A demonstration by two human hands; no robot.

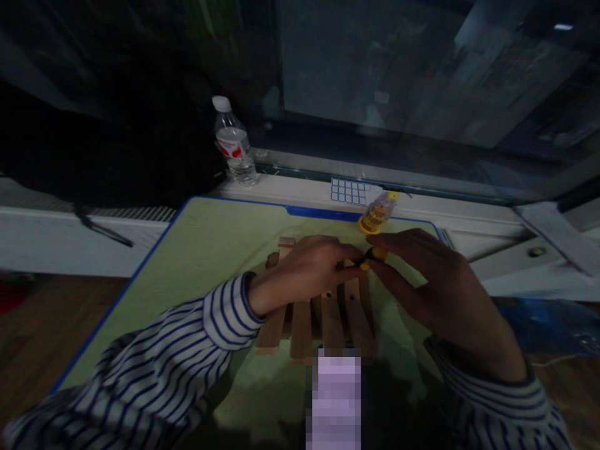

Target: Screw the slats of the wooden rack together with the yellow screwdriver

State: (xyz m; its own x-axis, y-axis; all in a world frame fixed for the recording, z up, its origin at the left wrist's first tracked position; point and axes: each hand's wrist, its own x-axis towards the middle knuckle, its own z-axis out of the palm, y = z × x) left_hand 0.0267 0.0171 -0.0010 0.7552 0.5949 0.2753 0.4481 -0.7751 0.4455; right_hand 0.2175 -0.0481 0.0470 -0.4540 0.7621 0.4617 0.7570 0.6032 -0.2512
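Note:
In the head view, a small yellow-and-black piece [379, 253] is held between my two hands over a slatted wooden piece. Thumb and forefinger of my left hand [314, 265] pinch its dark end. From the other side, my right hand [434, 281] closes its thumb and fingertips around the yellow part. The piece is too small and dark to name. Below lies the slatted wooden piece [300, 331], its several bars side by side with small dark holes in at least two. My left hand and wrist hide its upper left part.
The pale green table [225, 234] has a blue edge. A yellow-capped clear bottle [376, 214] lies tilted at its far side. On the sill behind are a water bottle [235, 150] and a blue-grid sheet [349, 191]. A pixelated lilac patch covers the bottom centre.

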